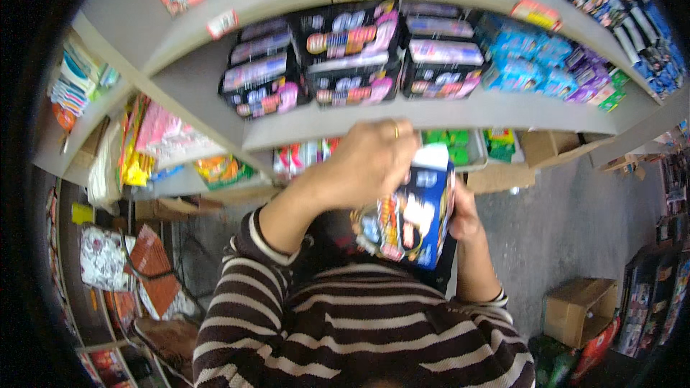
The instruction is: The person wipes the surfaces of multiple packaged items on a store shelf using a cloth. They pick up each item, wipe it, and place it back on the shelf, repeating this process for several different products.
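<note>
A dark blue printed package point(430, 233) with orange lettering and a picture on its front is held up before my chest. My right hand point(466, 212) grips it by its right side, thumb toward the front. At its upper left edge is my left hand point(368, 162), with a ring on one finger; the fingers are curled together and the fingertips are mostly hidden, so what they pinch cannot be made out. A white piece point(431, 156) shows at the package's top, beside the left fingers. The striped sleeves of both arms are in view.
Ahead, a grey shelf point(287, 131) carries black and pink packs point(352, 65) and light blue packs point(528, 65). Below it are green packs point(449, 144) and cardboard boxes point(553, 147). An open carton point(581, 309) stands at the lower right. Pink bags point(169, 133) sit at the left.
</note>
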Demonstrator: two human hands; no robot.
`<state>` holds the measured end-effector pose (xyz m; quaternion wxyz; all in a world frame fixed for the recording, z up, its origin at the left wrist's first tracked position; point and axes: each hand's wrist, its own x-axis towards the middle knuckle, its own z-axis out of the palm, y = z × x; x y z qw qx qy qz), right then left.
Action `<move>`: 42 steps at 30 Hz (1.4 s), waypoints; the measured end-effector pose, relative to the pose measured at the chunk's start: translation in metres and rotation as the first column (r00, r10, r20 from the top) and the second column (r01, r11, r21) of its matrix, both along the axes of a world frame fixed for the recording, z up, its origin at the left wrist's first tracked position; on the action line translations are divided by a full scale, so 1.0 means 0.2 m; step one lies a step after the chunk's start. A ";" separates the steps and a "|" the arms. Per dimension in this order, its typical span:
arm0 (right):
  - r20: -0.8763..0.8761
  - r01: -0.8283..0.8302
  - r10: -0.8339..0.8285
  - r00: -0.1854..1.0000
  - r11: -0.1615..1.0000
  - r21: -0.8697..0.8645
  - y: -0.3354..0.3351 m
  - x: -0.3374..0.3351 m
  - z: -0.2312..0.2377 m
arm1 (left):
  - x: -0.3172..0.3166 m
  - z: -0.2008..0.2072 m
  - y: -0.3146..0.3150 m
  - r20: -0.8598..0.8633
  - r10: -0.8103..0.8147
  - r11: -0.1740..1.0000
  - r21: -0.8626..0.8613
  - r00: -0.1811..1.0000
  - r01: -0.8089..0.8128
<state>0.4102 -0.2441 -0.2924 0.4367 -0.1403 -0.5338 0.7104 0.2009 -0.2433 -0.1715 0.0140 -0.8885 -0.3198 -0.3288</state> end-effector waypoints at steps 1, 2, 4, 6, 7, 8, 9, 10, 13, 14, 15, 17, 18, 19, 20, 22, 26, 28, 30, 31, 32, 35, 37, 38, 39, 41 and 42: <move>0.072 0.019 -0.018 0.997 1.000 -0.013 -0.01 -0.01 -0.02 | -0.02 -0.08 0.01 0.092 0.036 0.994 -0.106 0.995 -0.026; 0.145 0.011 -0.012 0.989 1.000 0.001 -0.01 -0.02 -0.04 | -0.03 -0.15 0.02 0.187 0.091 0.977 -0.207 0.978 -0.052; 0.167 0.010 0.009 0.986 0.994 -0.109 -0.01 -0.07 -0.14 | -0.08 -0.27 0.02 0.196 0.121 0.970 -0.230 0.973 -0.075; -0.045 -0.096 0.088 0.995 0.969 -0.227 0.01 -0.13 -0.28 | -0.11 -0.36 0.01 0.214 0.151 0.968 -0.232 0.965 -0.100; -0.173 -0.185 0.131 0.976 0.919 -0.347 0.02 -0.16 -0.36 | -0.12 -0.40 0.01 0.219 0.161 0.968 -0.223 0.962 -0.111; -0.307 -0.282 0.153 0.940 0.852 -0.441 0.03 -0.19 -0.43 | -0.13 -0.42 0.02 0.229 0.179 0.969 -0.209 0.957 -0.132; -0.392 -0.328 0.110 0.914 0.770 -0.548 0.01 -0.22 -0.50 | -0.12 -0.44 -0.01 0.209 0.189 0.944 -0.306 0.960 -0.120; -0.434 -0.394 0.118 0.893 0.671 -0.628 -0.01 -0.24 -0.55 | -0.11 -0.46 -0.03 0.088 0.174 0.928 -0.347 0.981 -0.134; -0.392 -0.399 0.170 0.904 0.661 -0.635 -0.05 -0.28 -0.65 | -0.10 -0.47 -0.09 0.016 0.097 0.993 -0.074 0.995 -0.096; -0.194 -0.204 0.086 0.977 0.629 -0.750 -0.06 -0.30 -0.67 | -0.12 -0.46 -0.11 -0.114 0.183 0.944 -0.256 0.977 -0.207; -0.649 -0.611 0.171 0.741 0.572 -0.547 -0.08 -0.32 -0.67 | -0.17 -0.45 -0.13 -0.045 0.172 0.908 -0.380 0.984 -0.177; -0.137 -0.199 0.169 0.976 0.443 -0.874 -0.09 -0.35 -0.67 | -0.26 -0.45 -0.18 0.028 0.368 0.858 -0.395 0.929 -0.328; -0.205 -0.270 0.191 0.960 0.440 -0.856 -0.10 -0.36 -0.66 | -0.32 -0.46 -0.21 0.153 0.462 0.844 -0.379 0.874 -0.380; -0.173 -0.222 0.151 0.973 0.427 -0.877 -0.09 -0.37 -0.66 | -0.41 -0.49 -0.22 0.189 0.410 0.880 -0.340 0.892 -0.332; -0.269 -0.311 0.158 0.950 0.400 -0.862 -0.08 -0.39 -0.66 | -0.45 -0.52 -0.30 0.355 0.535 0.769 -0.581 0.767 -0.267; -0.276 -0.321 0.169 0.946 0.384 -0.866 -0.04 -0.41 -0.66 | -0.51 -0.63 -0.37 0.481 0.473 0.708 -0.707 0.738 0.007; -0.179 -0.285 0.225 0.958 0.659 -0.696 0.09 -0.47 -0.65 | -0.49 -0.83 -0.47 0.361 0.737 0.182 -0.920 0.572 0.346; -0.285 -0.342 0.197 0.938 0.655 -0.674 0.15 -0.49 -0.61 | -0.47 -0.85 -0.44 0.330 0.888 0.239 -0.926 0.320 0.291; -0.023 -0.091 0.092 0.995 0.861 -0.500 0.24 -0.49 -0.52 | -0.47 -0.82 -0.35 0.616 0.758 0.420 -0.713 0.214 0.562; 0.149 0.002 0.075 0.986 0.890 -0.457 0.28 -0.48 -0.46 | -0.46 -0.81 -0.32 0.641 0.757 0.443 -0.645 0.125 0.623; 0.213 0.021 0.069 0.975 0.919 -0.393 0.30 -0.45 -0.40 | -0.45 -0.79 -0.30 0.662 0.730 0.478 -0.672 0.169 0.565; 0.542 0.427 -0.390 0.745 0.902 0.061 0.42 -0.37 -0.14 | -0.44 -0.77 -0.21 0.678 0.612 0.606 -0.733 0.407 0.310; 0.238 0.502 -0.514 0.824 0.857 0.114 0.38 -0.32 0.04 | -0.43 -0.78 -0.17 0.403 0.589 0.650 -0.751 0.701 -0.115; 0.224 0.398 -0.450 0.864 0.885 0.242 0.33 -0.29 0.13 | -0.42 -0.79 -0.14 0.274 0.633 0.620 -0.739 0.724 -0.263; 0.258 0.314 -0.542 0.800 0.744 0.590 0.30 -0.30 0.20 | -0.39 -0.80 -0.13 0.244 0.629 0.644 -0.696 0.738 -0.319; 0.340 -0.043 -0.432 0.835 0.565 0.824 0.21 -0.37 0.25 | -0.34 -0.80 -0.10 0.214 0.563 0.701 -0.634 0.798 -0.325; 0.511 -0.300 -0.393 0.765 0.484 0.822 0.16 -0.41 0.25 | -0.33 -0.79 -0.09 0.356 0.425 0.777 -0.615 0.832 -0.134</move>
